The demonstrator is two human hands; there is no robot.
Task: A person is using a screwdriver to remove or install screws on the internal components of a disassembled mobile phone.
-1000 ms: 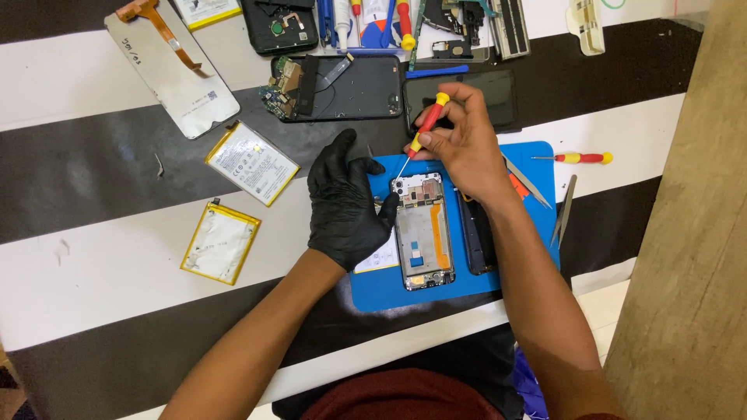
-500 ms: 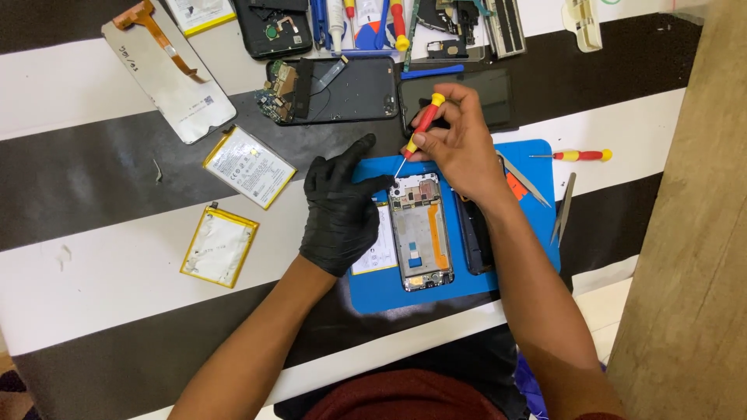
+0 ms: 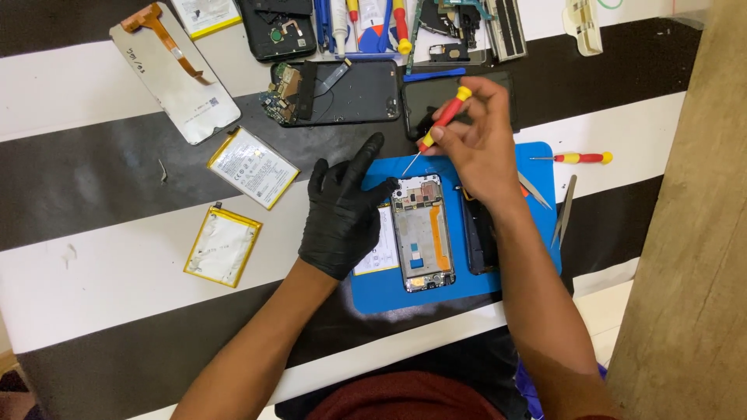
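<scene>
My gloved left hand point(image 3: 341, 218) pressed flat beside the opened phone point(image 3: 422, 232) on the blue mat point(image 3: 537, 167), gripping nothing, while my right hand point(image 3: 475, 144) pinched 1 thin, light screwdriver point(image 3: 437, 128) above that fragile frame, best held by its edges.

Black glove on left hand point(image 3: 342, 214), bare right hand point(image 3: 475, 144), bare forearms, dark red garment

An opened rectangular phone frame point(image 3: 422, 232) lies on a blue rubber work mat point(image 3: 537, 167), two yellow-edged flat batteries point(image 3: 253, 167) to its left, a red-and-yellow spare screwdriver point(image 3: 580, 158) at its right.
</scene>
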